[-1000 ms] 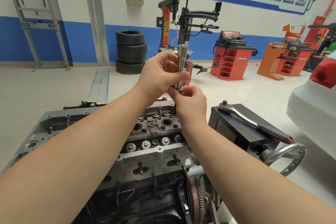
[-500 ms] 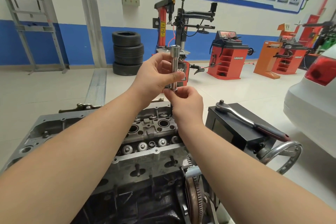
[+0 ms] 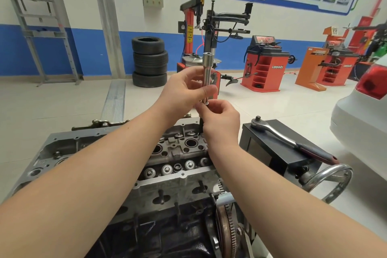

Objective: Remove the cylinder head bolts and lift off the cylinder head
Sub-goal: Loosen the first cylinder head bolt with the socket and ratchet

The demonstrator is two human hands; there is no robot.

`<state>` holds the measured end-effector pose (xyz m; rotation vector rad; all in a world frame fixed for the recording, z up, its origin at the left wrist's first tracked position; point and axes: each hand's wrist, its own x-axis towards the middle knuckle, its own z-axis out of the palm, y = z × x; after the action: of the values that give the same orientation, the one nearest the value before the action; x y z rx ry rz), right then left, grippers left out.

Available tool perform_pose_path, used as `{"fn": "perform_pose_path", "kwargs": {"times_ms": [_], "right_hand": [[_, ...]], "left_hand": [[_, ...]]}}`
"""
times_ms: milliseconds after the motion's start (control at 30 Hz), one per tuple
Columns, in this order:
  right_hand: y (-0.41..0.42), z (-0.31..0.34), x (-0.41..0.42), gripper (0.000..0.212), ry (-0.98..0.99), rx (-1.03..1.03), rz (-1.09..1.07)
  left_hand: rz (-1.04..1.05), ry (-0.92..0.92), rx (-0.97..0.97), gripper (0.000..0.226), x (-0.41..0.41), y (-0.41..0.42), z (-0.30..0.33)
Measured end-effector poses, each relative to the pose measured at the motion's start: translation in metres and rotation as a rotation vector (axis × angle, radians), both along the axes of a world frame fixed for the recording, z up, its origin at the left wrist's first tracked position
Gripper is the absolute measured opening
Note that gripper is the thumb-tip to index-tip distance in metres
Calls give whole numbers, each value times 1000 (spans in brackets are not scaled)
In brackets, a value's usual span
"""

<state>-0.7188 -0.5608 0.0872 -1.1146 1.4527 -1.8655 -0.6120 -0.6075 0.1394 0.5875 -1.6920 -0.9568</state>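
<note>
1. Left hand (image 3: 184, 92): raised above the far end of the cylinder head (image 3: 178, 153), fingers and thumb curled round the shaft of a long chrome socket (image 3: 207, 75), which stands upright with its open end on top.
2. Right hand (image 3: 219, 119): just below the left hand, fingertips pinching the lower end of the socket; a dark bolt shank (image 3: 201, 125) shows beneath this hand, and whether it touches the cylinder head cannot be told.
3. Cylinder head: seated on the engine block (image 3: 167, 226), under both forearms, with its valve gear exposed.
4. Ratchet wrench (image 3: 293, 142): lying on the black box (image 3: 272, 153) just right of the cylinder head, touched by neither hand.
5. Chrome handwheel (image 3: 328, 182): right of the engine block, below the box.
6. Tyre stack (image 3: 149, 60): well beyond the cylinder head, against the blue-banded wall.
</note>
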Motion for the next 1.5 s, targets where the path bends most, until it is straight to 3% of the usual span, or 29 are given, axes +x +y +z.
{"fn": "perform_pose_path", "kwargs": {"times_ms": [100, 267, 333, 400, 567, 767, 867, 1033, 1233, 1333, 1500], "right_hand": [[-1, -3, -2, 11, 52, -22, -14], [1, 4, 1, 31, -58, -14, 59], [3, 4, 3, 37, -11, 5, 93], [4, 3, 4, 30, 75, 29, 71], [4, 1, 0, 14, 75, 10, 41], [3, 4, 5, 22, 131, 12, 101], [3, 4, 5, 27, 168, 81, 23], [4, 2, 2, 7, 163, 22, 40], [2, 4, 8, 19, 175, 27, 121], [2, 4, 7, 27, 153, 62, 15], [5, 1, 3, 9, 245, 19, -30]], "left_hand": [[-116, 84, 108, 28, 0, 1, 0], [-8, 123, 30, 26, 2, 2, 2], [27, 127, 14, 29, 1, 1, 2], [23, 112, 10, 29, 1, 1, 3], [-174, 95, 121, 24, 3, 0, 4], [-27, 73, 20, 25, 4, 1, 3], [12, 86, -10, 24, 5, 2, 4], [-119, 47, 59, 32, 2, 1, 3], [13, 66, 15, 28, 7, 3, 8], [63, 65, -6, 31, 5, 2, 7], [-141, 51, 88, 31, 4, 3, 5]]}}
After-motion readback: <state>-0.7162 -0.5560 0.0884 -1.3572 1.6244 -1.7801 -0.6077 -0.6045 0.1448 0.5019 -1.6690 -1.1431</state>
